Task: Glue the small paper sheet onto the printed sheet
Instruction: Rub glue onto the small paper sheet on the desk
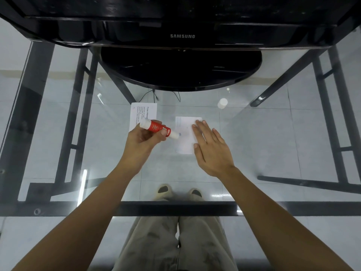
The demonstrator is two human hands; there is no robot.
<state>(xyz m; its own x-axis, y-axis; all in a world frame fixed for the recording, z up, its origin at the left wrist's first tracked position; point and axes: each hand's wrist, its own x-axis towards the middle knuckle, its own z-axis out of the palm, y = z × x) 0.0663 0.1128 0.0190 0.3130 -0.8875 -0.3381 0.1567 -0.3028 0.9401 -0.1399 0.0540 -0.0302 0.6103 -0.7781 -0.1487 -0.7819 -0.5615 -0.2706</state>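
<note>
A red glue stick (156,127) with white ends is gripped in my left hand (143,137), its uncapped tip pointing right toward the small paper sheet (184,133). That small white sheet lies flat on the glass table, faint print showing through it. My right hand (212,147) rests flat on its right edge, fingers spread. The printed sheet (143,114) with lines of black text lies just left of it, beyond my left hand, which partly covers its near edge.
A white glue cap (222,103) stands on the glass table (273,143) at the back right. A black Samsung monitor (181,36) with a round base (180,69) fills the far side. Dark table-frame bars run beneath the glass and along the near edge.
</note>
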